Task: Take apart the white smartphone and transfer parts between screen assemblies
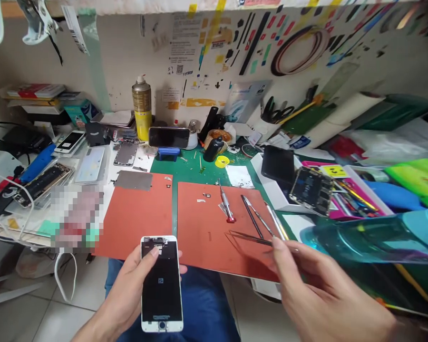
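Observation:
My left hand (130, 275) is closed around a white-framed phone screen (162, 301), held upright over my lap with its dark back side facing me. The thumb presses near its top end, on a small metal part. Between the thumb and fingers of my right hand (310, 280) is a pair of tweezers (251, 238), its thin tips pointing left above the orange mat (214, 251). On that mat lie a screwdriver (227, 204) with a red end, more slim tools (258, 216) and some tiny metal parts (206, 195).
A blue water bottle (371, 237) lies at the right. Behind it stand a white box (281, 202) with an opened phone (312, 190) and a pink tray (342, 209) of tools. A yellow spray can (142, 114) and a propped phone (169, 137) stand at the back.

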Motion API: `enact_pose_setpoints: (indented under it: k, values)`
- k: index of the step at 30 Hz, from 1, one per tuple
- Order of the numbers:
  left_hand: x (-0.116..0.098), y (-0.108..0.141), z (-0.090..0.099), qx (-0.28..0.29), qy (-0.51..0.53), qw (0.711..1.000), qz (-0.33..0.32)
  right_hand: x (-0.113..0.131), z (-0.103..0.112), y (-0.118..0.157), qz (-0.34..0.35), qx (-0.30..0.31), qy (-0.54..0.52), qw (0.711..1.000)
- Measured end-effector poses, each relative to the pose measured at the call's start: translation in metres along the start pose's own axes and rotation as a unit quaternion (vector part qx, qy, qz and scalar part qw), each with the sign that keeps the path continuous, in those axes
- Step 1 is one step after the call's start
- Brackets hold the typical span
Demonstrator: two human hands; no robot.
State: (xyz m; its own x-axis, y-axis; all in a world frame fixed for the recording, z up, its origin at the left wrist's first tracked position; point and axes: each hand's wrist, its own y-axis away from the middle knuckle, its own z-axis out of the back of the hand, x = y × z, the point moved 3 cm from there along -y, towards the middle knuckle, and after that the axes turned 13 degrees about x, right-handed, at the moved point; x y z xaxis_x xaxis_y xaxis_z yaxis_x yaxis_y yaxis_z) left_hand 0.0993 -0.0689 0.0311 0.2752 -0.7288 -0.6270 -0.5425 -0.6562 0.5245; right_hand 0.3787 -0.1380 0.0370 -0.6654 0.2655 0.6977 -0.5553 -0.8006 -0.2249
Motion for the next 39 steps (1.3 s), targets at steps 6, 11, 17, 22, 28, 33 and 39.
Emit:
enact_pose_setpoints:
  k: [6,11,17,22,28,33,39]
  values:
    - [0.005,0.007,-0.004,0.002,0.013,1.0,0.013,0.011,-0.02,-0.013,-0.078,0.097,-0.176,0.976]
    - [0.013,0.003,-0.01,0.007,-0.004,0.999,0.038,0.042,-0.029,0.003,-0.121,0.169,-0.494,0.844]
    - [0.026,0.0,-0.013,0.023,-0.07,0.997,0.037,0.059,-0.048,0.021,-0.126,0.248,-0.571,0.772]
    - [0.03,-0.002,-0.011,0.044,-0.083,0.995,0.036,0.051,-0.048,0.028,-0.092,0.242,-0.551,0.793]
    - [0.027,-0.004,-0.015,0.044,-0.087,0.994,0.044,0.049,-0.048,0.031,-0.068,0.238,-0.54,0.805]
    - [0.027,-0.004,-0.017,0.048,-0.09,0.994,0.04,0.051,-0.047,0.033,-0.048,0.236,-0.538,0.808]
    - [0.028,-0.005,-0.017,0.057,-0.106,0.992,0.045,0.052,-0.044,0.033,-0.03,0.237,-0.533,0.811]
